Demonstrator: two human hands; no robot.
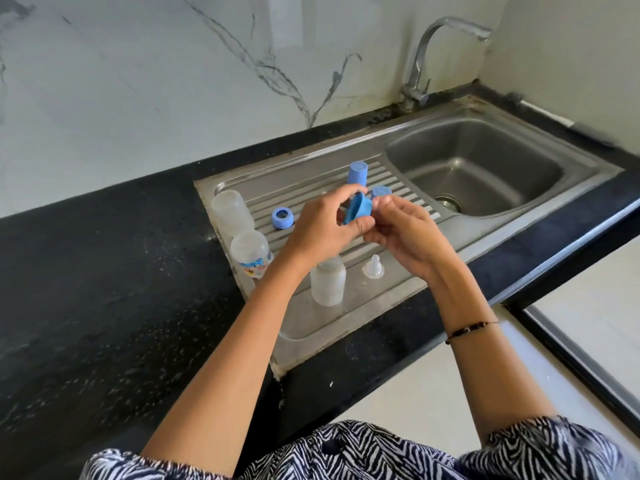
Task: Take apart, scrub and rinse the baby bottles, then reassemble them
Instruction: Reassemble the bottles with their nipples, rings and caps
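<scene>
My left hand (pixel 323 225) grips a blue bottle collar ring (pixel 358 209) above the steel drainboard (pixel 322 327). My right hand (pixel 403 233) meets it from the right, fingers curled against the ring; what they pinch is hidden. Three clear bottle bodies stand upside down on the drainboard: one at the far left (pixel 231 211), one with a printed label (pixel 250 252), one nearer me (pixel 328 279). A clear silicone teat (pixel 374 268) lies beside the near one. Another blue ring (pixel 283 217) lies on the ribs. Two blue caps (pixel 357 173) (pixel 381 192) stand behind my hands.
The sink basin (pixel 485 168) lies to the right, with a drain (pixel 447 201) and a chrome tap (pixel 420 67) at the back. Black countertop (pixel 104 289) spreads to the left, wet in patches. A dark-handled utensil (pixel 561 121) lies along the far right wall.
</scene>
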